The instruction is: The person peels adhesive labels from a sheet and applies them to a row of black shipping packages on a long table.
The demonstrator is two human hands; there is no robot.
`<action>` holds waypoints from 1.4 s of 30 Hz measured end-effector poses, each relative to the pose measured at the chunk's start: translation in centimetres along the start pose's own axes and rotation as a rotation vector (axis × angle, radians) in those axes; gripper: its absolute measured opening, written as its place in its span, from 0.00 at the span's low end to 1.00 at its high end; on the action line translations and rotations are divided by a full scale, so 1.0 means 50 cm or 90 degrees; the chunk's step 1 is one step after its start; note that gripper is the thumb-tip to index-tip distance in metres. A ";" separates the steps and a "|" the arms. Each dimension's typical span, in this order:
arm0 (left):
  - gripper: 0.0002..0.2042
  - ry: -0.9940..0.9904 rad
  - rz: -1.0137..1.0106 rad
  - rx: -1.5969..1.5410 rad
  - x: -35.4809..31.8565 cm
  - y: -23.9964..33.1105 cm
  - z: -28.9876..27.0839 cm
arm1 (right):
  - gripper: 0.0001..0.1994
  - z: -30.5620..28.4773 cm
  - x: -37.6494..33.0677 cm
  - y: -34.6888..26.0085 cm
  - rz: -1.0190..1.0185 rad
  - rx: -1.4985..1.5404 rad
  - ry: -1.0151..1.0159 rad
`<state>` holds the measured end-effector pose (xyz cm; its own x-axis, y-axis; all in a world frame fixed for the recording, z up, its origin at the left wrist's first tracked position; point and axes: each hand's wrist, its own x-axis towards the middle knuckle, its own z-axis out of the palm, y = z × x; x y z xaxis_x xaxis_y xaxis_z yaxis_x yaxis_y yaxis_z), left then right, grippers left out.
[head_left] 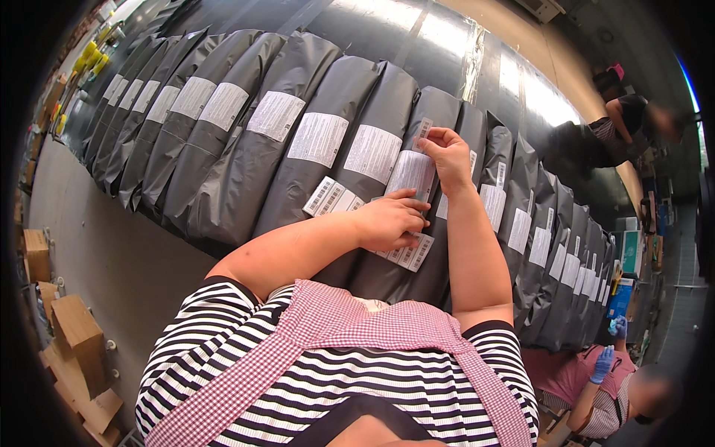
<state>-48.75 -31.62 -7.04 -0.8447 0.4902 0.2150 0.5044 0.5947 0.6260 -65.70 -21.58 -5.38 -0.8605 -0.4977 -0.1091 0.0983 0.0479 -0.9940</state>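
A long row of grey plastic mailer bags (309,82) stands before me, each with a white printed label. My right hand (449,158) pinches a small barcode sticker (424,127) between thumb and fingertips. The sticker lies against the front of one bag, just above its white label (412,173). Lower down, my left hand (391,221) holds a sheet of barcode labels (333,198) across the bags, its fingers curled over the sheet. The hand covers the middle of the sheet, and its thumb is partly hidden.
Bags to the right carry narrow barcode stickers (500,175) beside their labels. Behind the row runs a shiny black surface (372,33). Cardboard boxes (78,335) stand at left. One co-worker with blue gloves (603,363) is at lower right; another person (629,123) is at upper right.
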 end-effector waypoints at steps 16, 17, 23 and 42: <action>0.12 -0.031 -0.005 0.011 0.002 0.000 -0.006 | 0.10 0.005 0.019 0.038 -0.020 -0.092 0.021; 0.12 -0.030 -0.005 0.012 0.002 0.000 -0.006 | 0.09 0.005 0.020 0.039 -0.026 -0.105 0.019; 0.14 -0.031 -0.003 0.007 0.002 0.002 -0.010 | 0.10 0.000 0.018 0.047 -0.076 -0.202 0.007; 0.18 -0.027 -0.001 0.008 0.003 -0.003 -0.005 | 0.40 -0.011 0.038 0.028 -0.227 -0.521 0.017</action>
<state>-48.97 -31.80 -6.90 -0.8370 0.5162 0.1816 0.5057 0.6030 0.6170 -67.46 -22.00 -7.01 -0.7838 -0.5816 0.2177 -0.5563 0.5018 -0.6624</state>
